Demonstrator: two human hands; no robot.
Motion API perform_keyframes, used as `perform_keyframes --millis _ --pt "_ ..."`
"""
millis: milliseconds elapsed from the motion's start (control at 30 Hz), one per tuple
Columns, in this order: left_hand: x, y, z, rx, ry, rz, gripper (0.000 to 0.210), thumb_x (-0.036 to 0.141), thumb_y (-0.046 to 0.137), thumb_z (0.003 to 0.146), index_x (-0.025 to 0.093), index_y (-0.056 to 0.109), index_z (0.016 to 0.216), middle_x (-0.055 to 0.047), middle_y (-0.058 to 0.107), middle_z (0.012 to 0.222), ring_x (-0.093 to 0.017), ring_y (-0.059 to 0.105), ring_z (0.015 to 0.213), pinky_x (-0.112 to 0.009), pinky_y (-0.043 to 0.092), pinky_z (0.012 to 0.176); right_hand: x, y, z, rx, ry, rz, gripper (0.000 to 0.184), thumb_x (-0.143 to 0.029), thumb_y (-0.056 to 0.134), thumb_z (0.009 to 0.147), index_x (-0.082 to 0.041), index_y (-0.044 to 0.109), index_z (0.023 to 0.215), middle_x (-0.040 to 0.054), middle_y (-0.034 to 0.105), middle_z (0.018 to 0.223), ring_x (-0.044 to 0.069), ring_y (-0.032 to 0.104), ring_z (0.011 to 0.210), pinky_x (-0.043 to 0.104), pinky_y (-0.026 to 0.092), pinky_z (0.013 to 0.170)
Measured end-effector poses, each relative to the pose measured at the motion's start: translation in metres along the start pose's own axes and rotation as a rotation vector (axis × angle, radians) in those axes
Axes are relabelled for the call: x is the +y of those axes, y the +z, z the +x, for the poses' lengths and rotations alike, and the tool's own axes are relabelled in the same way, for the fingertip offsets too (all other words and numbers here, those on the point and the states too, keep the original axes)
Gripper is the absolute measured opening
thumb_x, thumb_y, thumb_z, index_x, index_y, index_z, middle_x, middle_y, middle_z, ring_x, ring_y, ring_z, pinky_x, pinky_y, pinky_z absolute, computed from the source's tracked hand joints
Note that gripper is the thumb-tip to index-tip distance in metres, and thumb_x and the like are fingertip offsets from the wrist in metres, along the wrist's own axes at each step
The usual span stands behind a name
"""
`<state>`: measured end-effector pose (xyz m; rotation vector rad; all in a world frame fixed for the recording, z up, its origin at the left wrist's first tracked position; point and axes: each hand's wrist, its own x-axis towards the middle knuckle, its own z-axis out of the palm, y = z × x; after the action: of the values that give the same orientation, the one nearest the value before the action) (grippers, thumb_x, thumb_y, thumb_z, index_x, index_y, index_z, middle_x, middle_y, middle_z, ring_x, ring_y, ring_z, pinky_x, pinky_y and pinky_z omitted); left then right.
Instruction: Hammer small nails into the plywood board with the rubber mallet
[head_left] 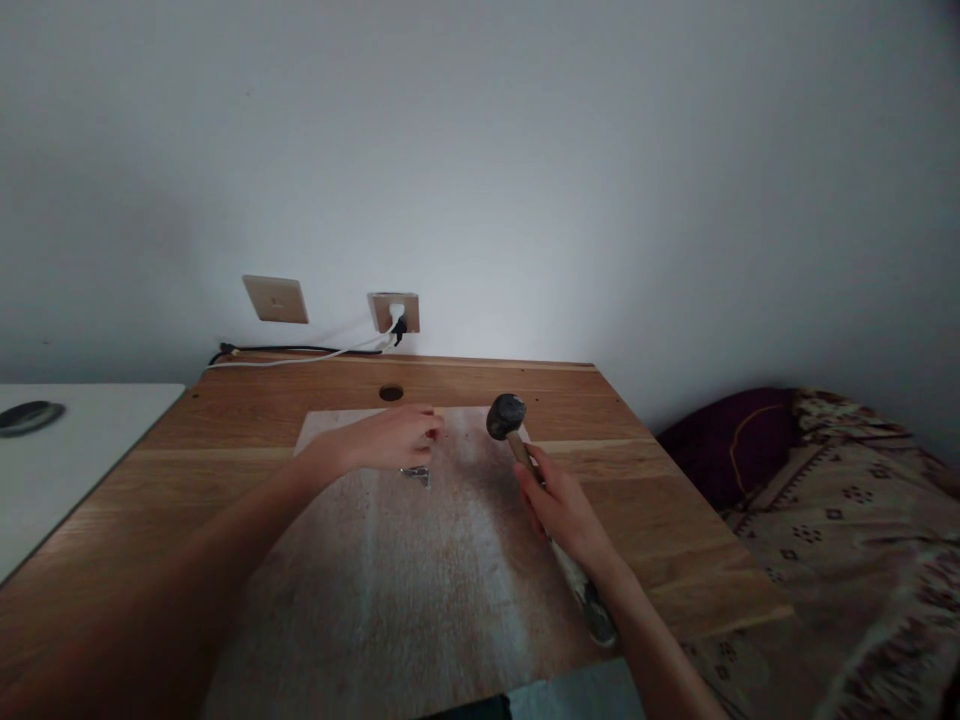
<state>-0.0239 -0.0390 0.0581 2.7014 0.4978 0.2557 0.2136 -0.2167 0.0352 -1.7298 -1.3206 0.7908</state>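
My right hand (559,505) is wrapped round the handle of a mallet (507,416). Its dark, rounded head is raised at the upper left of my fist. Below the fist, a pale shaft with a dark end (596,610) runs roughly in line with the handle; whether it is part of the mallet I cannot tell. Over the far part of a worn board (420,570), my left hand (397,437) has its fingers bent together, and what they pinch, if anything, is too small to make out. Small shiny metal pieces (418,474) lie on the board just below that hand.
The board lies on a wooden table (637,480) against a white wall. Cables (300,355) run along the back edge to a wall socket (394,312). At left stands a white surface with a dark round object (30,417). Patterned bedding (832,530) lies at right.
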Motion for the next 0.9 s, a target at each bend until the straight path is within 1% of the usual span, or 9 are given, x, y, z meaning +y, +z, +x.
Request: perform_keyframes --millis 100,200,267,367,500,567,633,733,900 --pt "-0.003 0.003 -0.015 -0.030 -0.010 0.009 0.017 0.009 0.061 0.079 0.021 0.067 0.091 -0.004 0.067 0.095 -0.021 0.066 0.087 -0.029 0.048 0.077 0.003 0.003 -0.003 -0.024 0.022 0.038 0.046 -0.054 0.053 0.096 -0.017 0.064 0.121 -0.0064 0.052 0.053 0.012 0.047 0.036 0.022 0.036 0.036" --pt "-0.007 0.013 -0.014 -0.043 -0.007 -0.032 0.020 0.003 0.060 0.077 0.020 0.067 0.084 -0.002 0.066 0.088 -0.018 0.065 0.081 -0.027 0.046 0.074 0.007 0.003 -0.006 -0.002 0.055 0.093 0.051 -0.057 0.054 0.095 -0.016 0.061 0.124 -0.0068 0.053 0.058 0.012 0.046 0.035 0.022 0.036 0.033" --pt "-0.008 0.016 -0.009 -0.033 -0.005 -0.053 0.021 0.000 0.059 0.076 0.020 0.066 0.080 -0.001 0.066 0.083 -0.017 0.064 0.077 -0.026 0.046 0.072 0.009 0.001 -0.009 -0.003 0.067 0.118 0.050 -0.057 0.055 0.094 -0.017 0.062 0.122 -0.0072 0.053 0.059 0.011 0.046 0.036 0.022 0.037 0.033" --pt "-0.006 0.018 0.003 0.026 0.000 -0.102 0.021 -0.001 0.060 0.076 0.019 0.069 0.078 -0.001 0.068 0.082 -0.017 0.065 0.076 -0.026 0.046 0.072 0.010 -0.002 -0.013 0.006 0.063 0.130 0.048 -0.059 0.056 0.093 -0.017 0.063 0.114 -0.0078 0.050 0.055 0.011 0.045 0.036 0.022 0.038 0.033" --pt "-0.003 0.026 0.029 0.168 -0.061 -0.324 0.020 0.003 0.065 0.079 0.017 0.074 0.090 -0.001 0.073 0.084 -0.016 0.066 0.076 -0.025 0.048 0.073 0.006 -0.005 -0.014 0.043 0.070 0.174 0.050 -0.065 0.057 0.090 -0.018 0.064 0.105 -0.0072 0.050 0.053 0.011 0.043 0.035 0.023 0.037 0.033" --pt "-0.004 0.034 0.042 0.236 -0.114 -0.399 0.016 0.006 0.067 0.082 0.016 0.075 0.091 -0.001 0.074 0.082 -0.015 0.066 0.073 -0.025 0.049 0.072 0.003 -0.005 -0.014 0.059 0.085 0.196 0.051 -0.065 0.059 0.088 -0.018 0.064 0.105 -0.0066 0.051 0.055 0.011 0.042 0.035 0.023 0.036 0.032" --pt "-0.005 0.042 0.051 0.270 -0.134 -0.411 0.014 0.006 0.068 0.082 0.015 0.076 0.090 -0.001 0.074 0.081 -0.015 0.066 0.072 -0.025 0.049 0.072 0.001 -0.006 -0.014 0.067 0.091 0.211 0.052 -0.065 0.060 0.088 -0.018 0.064 0.109 -0.0065 0.052 0.055 0.011 0.042 0.035 0.023 0.036 0.032" --pt "-0.006 0.049 0.055 0.280 -0.099 -0.365 0.019 0.002 0.067 0.081 0.016 0.077 0.089 -0.001 0.075 0.081 -0.015 0.067 0.073 -0.025 0.049 0.073 -0.001 -0.007 -0.017 0.053 0.080 0.217 0.051 -0.064 0.059 0.089 -0.018 0.063 0.110 -0.0074 0.051 0.054 0.011 0.041 0.035 0.023 0.037 0.032" --pt "-0.008 0.051 0.050 0.302 -0.068 -0.322 0.021 0.002 0.067 0.082 0.017 0.078 0.092 -0.002 0.076 0.083 -0.016 0.068 0.074 -0.026 0.050 0.074 0.001 -0.005 -0.020 0.027 0.072 0.217 0.046 -0.064 0.057 0.091 -0.019 0.061 0.100 -0.0078 0.051 0.052 0.011 0.041 0.034 0.023 0.036 0.032"
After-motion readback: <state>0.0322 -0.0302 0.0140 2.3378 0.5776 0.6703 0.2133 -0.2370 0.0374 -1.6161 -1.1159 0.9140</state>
